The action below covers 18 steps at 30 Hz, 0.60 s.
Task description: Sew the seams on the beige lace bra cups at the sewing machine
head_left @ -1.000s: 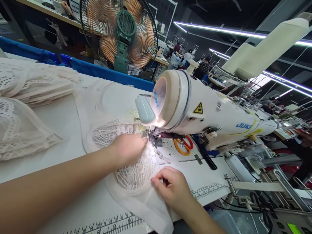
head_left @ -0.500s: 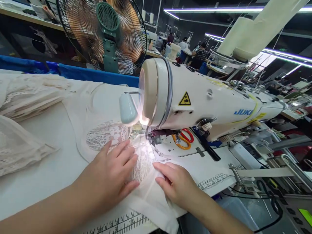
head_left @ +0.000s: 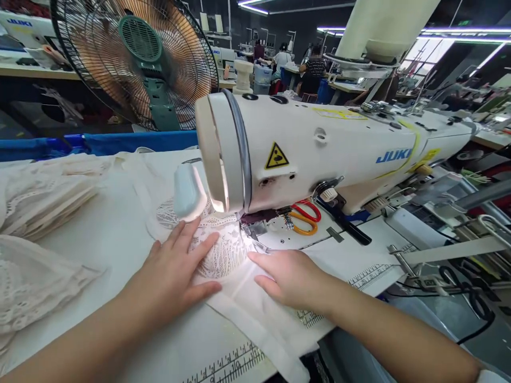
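A white lace garment piece (head_left: 223, 255) lies under the sewing machine's needle area (head_left: 244, 226), with a plain white band trailing toward the table's front edge. My left hand (head_left: 179, 260) rests flat on the lace, fingers spread, left of the needle. To the right, my right hand (head_left: 289, 276) holds the garment's near right edge, its index finger and thumb on the cloth and the other fingers curled from sight. The white sewing machine (head_left: 295, 149) reaches over the work. Its lamp (head_left: 188, 191) hangs beside the needle end and covers part of the lace.
Stacked lace pieces (head_left: 51, 197) and another lace piece (head_left: 35, 282) lie at the left. Orange-handled scissors (head_left: 305, 223) and a red-handled pair (head_left: 309, 207) sit behind the needle. A ruler strip (head_left: 227, 367) runs along the front edge. A fan (head_left: 147, 58) stands behind; people work farther back.
The camera view has shifted, so the machine appears farther left. The lace has turned and bunched at the needle, and less of it shows beyond my left hand. Both hands stay on the cloth.
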{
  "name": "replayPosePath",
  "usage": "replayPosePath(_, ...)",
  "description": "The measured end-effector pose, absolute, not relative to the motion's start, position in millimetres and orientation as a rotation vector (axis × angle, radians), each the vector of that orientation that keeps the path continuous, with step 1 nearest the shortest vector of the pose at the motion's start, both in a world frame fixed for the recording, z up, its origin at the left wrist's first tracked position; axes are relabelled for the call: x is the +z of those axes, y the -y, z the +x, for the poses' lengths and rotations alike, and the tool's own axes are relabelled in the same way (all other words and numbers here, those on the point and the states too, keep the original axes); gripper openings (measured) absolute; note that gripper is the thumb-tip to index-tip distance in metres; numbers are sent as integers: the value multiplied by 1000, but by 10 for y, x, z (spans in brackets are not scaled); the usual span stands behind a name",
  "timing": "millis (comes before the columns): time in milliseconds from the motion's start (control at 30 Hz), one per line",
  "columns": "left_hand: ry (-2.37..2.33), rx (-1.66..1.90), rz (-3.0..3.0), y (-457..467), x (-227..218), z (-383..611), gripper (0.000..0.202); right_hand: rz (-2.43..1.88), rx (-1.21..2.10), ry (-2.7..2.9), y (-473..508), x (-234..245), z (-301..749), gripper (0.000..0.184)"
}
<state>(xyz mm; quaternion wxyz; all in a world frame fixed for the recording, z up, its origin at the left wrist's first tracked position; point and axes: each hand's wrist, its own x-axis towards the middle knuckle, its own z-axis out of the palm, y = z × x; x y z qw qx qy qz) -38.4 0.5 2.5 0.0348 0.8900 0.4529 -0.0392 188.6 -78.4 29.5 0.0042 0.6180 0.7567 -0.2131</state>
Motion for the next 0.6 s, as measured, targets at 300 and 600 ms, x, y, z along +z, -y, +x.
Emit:
replayPosePath(300, -1364, -232, 2656, -336, 185, -320, 85, 1867, -538, -2221, 646, 367, 1752, 64)
replayPosePath(600, -1305, -258, 2599, -575, 191, -354, 78, 1920, -617, -2147, 620, 406, 1718, 68)
